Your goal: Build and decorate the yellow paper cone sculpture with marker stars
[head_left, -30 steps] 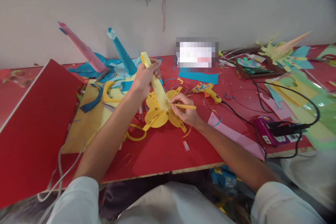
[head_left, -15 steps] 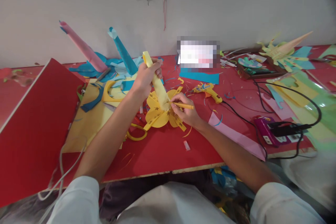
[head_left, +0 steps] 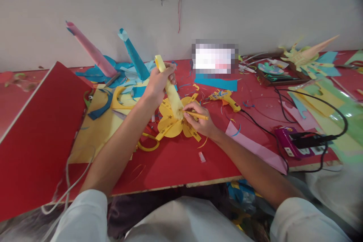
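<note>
My left hand is closed around the upper part of a pale yellow paper tube, which tilts with its top away from me. The tube's lower end meets a yellow paper flower whose petals and strips carry dark star marks. In my right hand is a yellow pencil or pen, pinched between the fingers. Its tip touches the tube near the base, where small dark marks show. Yellow-handled scissors lie left of the flower, partly hidden.
A yellow hot glue gun lies to the right, its cord running toward a purple power box. Behind stand a pink paper tube and a blue paper tube. A red board leans at left. Paper scraps litter the red table.
The pencil or pen tip has shifted very slightly on the tube. Both hands keep their grips, and the view has moved a little.
</note>
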`<state>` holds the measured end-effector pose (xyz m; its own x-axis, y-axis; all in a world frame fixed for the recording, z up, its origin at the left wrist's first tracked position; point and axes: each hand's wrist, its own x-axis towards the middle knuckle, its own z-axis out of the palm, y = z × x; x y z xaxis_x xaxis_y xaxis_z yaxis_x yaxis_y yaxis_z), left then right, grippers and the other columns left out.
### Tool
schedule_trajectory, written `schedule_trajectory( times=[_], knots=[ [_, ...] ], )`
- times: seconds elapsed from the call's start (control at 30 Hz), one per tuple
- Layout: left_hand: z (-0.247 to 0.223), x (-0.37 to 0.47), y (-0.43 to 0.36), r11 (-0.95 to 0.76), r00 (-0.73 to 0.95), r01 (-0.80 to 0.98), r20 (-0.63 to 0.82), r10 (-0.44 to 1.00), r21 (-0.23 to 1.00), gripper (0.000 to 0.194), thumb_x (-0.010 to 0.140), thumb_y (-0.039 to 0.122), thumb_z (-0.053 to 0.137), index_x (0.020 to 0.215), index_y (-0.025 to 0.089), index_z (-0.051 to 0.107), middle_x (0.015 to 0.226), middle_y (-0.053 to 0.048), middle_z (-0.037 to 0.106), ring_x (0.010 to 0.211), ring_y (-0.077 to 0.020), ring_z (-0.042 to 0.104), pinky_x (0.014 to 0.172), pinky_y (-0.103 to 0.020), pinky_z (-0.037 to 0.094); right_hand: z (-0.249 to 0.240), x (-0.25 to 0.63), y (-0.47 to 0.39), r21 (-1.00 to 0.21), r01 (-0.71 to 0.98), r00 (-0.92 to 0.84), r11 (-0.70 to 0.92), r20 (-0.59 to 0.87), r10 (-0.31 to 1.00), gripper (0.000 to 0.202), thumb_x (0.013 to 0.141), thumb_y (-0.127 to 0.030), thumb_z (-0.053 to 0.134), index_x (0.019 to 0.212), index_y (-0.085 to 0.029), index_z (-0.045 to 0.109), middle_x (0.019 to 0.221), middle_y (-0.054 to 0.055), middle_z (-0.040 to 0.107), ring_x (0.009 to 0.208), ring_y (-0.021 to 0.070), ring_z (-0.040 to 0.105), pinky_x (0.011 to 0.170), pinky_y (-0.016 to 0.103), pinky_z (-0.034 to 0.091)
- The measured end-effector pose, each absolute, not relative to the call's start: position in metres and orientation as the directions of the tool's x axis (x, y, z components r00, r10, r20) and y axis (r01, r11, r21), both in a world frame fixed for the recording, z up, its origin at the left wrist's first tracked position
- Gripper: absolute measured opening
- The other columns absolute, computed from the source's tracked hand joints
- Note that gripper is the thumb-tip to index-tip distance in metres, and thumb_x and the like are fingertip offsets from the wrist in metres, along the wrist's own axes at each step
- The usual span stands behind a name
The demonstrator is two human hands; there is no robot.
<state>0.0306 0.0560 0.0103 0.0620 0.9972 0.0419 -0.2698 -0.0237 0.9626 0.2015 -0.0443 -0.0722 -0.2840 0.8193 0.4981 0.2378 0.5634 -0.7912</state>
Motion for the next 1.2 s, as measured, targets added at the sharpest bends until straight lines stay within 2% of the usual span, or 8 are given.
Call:
schedule_trajectory(
  times=[0.2,0.43,0.63,0.83,0.93,1.07,1.2],
  knots=[
    [0.0129,0.0321,0.0543,-0.005,0.047,-0.25,0.017,0.999,0.968,0.017,0.091,0.02,0.068,0.082,0.022,0.053,0.055,0.007,0.041,0.049,-0.008,0.047,0.053,-0.023,0.046,-0.0741,0.2031,-0.0437,-0.794,0.226,-0.292,0.565,0.498,0.817,0.01,0.094,-0.031,0.061,0.088,-0.023,0.058,0.073,-0.002,0.063,0.059,0.0118,0.056,0.059,0.027,0.045],
    [0.0132,0.032,0.0547,-0.028,0.063,-0.225,0.043,0.997,0.974,0.02,0.091,0.022,0.069,0.081,0.023,0.051,0.056,0.007,0.04,0.048,-0.0083,0.046,0.053,-0.023,0.045,-0.0743,0.2019,-0.0458,-0.806,0.224,-0.311,0.547,0.473,0.825,0.011,0.097,-0.033,0.062,0.099,-0.023,0.064,0.083,0.001,0.069,0.067,0.0123,0.063,0.063,0.026,0.049],
    [0.0122,0.0316,0.0544,-0.017,0.063,-0.278,0.036,0.997,0.961,0.015,0.092,0.016,0.065,0.082,0.021,0.054,0.056,0.008,0.041,0.048,-0.0075,0.047,0.053,-0.021,0.044,-0.0715,0.2022,-0.0467,-0.789,0.228,-0.239,0.571,0.523,0.818,0.009,0.096,-0.033,0.062,0.097,-0.023,0.063,0.082,0.001,0.068,0.071,0.014,0.064,0.065,0.027,0.05],
    [0.0125,0.0322,0.0539,-0.011,0.053,-0.266,0.026,0.998,0.964,0.017,0.091,0.018,0.067,0.082,0.021,0.054,0.056,0.008,0.04,0.048,-0.0068,0.047,0.053,-0.02,0.043,-0.0755,0.2022,-0.0448,-0.803,0.204,-0.279,0.56,0.501,0.819,0.006,0.094,-0.028,0.064,0.096,-0.023,0.063,0.081,0.0,0.068,0.067,0.0127,0.063,0.064,0.026,0.049],
    [0.0145,0.0327,0.0527,-0.006,0.051,-0.269,0.021,0.998,0.963,0.017,0.091,0.017,0.067,0.082,0.021,0.054,0.055,0.008,0.04,0.048,-0.0069,0.046,0.053,-0.02,0.043,-0.0761,0.2023,-0.0445,-0.799,0.229,-0.254,0.556,0.502,0.826,0.007,0.094,-0.029,0.063,0.099,-0.023,0.063,0.084,0.001,0.069,0.072,0.0137,0.064,0.067,0.027,0.05],
    [0.0156,0.033,0.0519,-0.007,0.061,-0.291,0.026,0.998,0.957,0.015,0.093,0.013,0.061,0.081,0.02,0.054,0.054,0.008,0.041,0.047,-0.007,0.045,0.052,-0.02,0.042,-0.0756,0.2024,-0.0447,-0.802,0.23,-0.285,0.551,0.486,0.826,0.007,0.093,-0.029,0.063,0.094,-0.023,0.062,0.078,-0.001,0.067,0.065,0.0126,0.061,0.063,0.026,0.048],
    [0.0158,0.0334,0.0521,0.001,0.042,-0.252,0.01,0.999,0.968,0.015,0.093,0.015,0.063,0.082,0.021,0.054,0.055,0.008,0.041,0.048,-0.0069,0.046,0.052,-0.02,0.043,-0.0754,0.2023,-0.0444,-0.799,0.246,-0.259,0.549,0.492,0.832,0.009,0.094,-0.031,0.062,0.096,-0.023,0.062,0.081,0.0,0.068,0.067,0.0133,0.062,0.063,0.027,0.048]
  ],
)
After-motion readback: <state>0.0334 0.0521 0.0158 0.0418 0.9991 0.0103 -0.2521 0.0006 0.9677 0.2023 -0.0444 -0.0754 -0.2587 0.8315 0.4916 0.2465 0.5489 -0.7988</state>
